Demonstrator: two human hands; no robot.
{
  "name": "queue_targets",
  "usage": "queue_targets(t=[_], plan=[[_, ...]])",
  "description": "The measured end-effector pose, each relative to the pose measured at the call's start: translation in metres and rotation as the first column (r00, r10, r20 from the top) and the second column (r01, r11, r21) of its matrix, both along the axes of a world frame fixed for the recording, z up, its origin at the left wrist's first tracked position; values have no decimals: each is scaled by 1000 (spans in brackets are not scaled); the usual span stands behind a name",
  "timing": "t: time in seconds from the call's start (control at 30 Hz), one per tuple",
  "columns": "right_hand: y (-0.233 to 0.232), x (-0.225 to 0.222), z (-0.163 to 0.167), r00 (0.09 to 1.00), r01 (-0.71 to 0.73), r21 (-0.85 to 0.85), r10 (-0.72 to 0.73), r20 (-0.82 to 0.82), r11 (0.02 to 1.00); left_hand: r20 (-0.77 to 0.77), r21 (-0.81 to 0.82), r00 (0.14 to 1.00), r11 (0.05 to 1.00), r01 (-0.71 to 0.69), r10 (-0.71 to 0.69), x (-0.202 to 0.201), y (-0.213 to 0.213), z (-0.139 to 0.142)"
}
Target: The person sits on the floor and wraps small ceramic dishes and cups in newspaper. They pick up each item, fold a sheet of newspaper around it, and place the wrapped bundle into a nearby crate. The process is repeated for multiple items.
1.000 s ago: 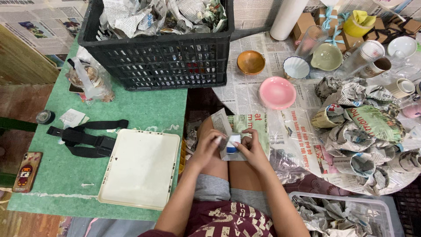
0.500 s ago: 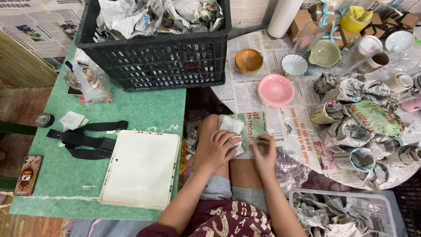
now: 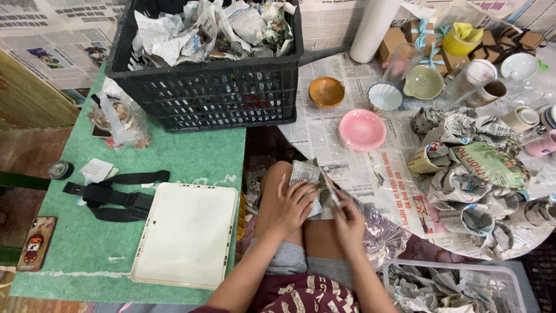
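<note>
Both hands were closed on a small bundle wrapped in printed newspaper (image 3: 310, 181), which rested on the person's bare knees near the middle of the scene. The left hand (image 3: 289, 204) lay flat over the bundle's left side with fingers spread, while the right hand (image 3: 347, 215) pinched its right edge, fingers drawn narrow around the paper. What lay inside the wrapping could not be told.

Just beyond the knees a spread of newspaper sheets (image 3: 324, 130) covered the floor, and on it stood a shallow pink ceramic bowl (image 3: 362, 128), a small orange bowl (image 3: 326, 91) and a white fluted cup (image 3: 385, 97). To the right lay a heap of newspaper-wrapped pieces (image 3: 480, 179). At the near right stood a clear plastic bin (image 3: 457, 287) of crumpled paper.

To the left, a green counter (image 3: 191, 156) carried a white rectangular plastic lid (image 3: 186, 233), a black strap (image 3: 113, 194) and, at the far end, a black plastic crate (image 3: 211, 93) stuffed with crumpled newspaper.
</note>
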State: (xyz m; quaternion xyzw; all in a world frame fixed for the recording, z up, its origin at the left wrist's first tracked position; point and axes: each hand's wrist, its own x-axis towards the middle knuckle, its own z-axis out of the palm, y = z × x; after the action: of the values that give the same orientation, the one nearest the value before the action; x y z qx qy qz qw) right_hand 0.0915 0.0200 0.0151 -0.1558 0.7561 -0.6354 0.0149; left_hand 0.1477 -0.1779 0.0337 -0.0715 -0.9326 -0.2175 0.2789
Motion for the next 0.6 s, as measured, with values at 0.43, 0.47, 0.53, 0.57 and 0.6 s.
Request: queue_targets(t=[0.43, 0.47, 0.53, 0.57, 0.6], plan=[[-40, 46, 64, 839, -228, 331, 357, -410, 916, -85, 302, 991, 946, 120, -99, 5, -12, 12], [-41, 47, 66, 824, -214, 347, 359, -438, 913, -85, 315, 990, 940, 134, -113, 6, -14, 11], [-42, 48, 69, 824, -215, 379, 376, -424, 900, -87, 383, 983, 905, 184, -163, 8, -16, 9], [-43, 49, 69, 823, -216, 395, 385, -418, 893, -88, 436, 976, 873, 217, -198, 10, -18, 8], [-45, 49, 69, 817, -206, 400, 382, -433, 893, -92, 488, 968, 837, 247, -233, 11, -19, 7]])
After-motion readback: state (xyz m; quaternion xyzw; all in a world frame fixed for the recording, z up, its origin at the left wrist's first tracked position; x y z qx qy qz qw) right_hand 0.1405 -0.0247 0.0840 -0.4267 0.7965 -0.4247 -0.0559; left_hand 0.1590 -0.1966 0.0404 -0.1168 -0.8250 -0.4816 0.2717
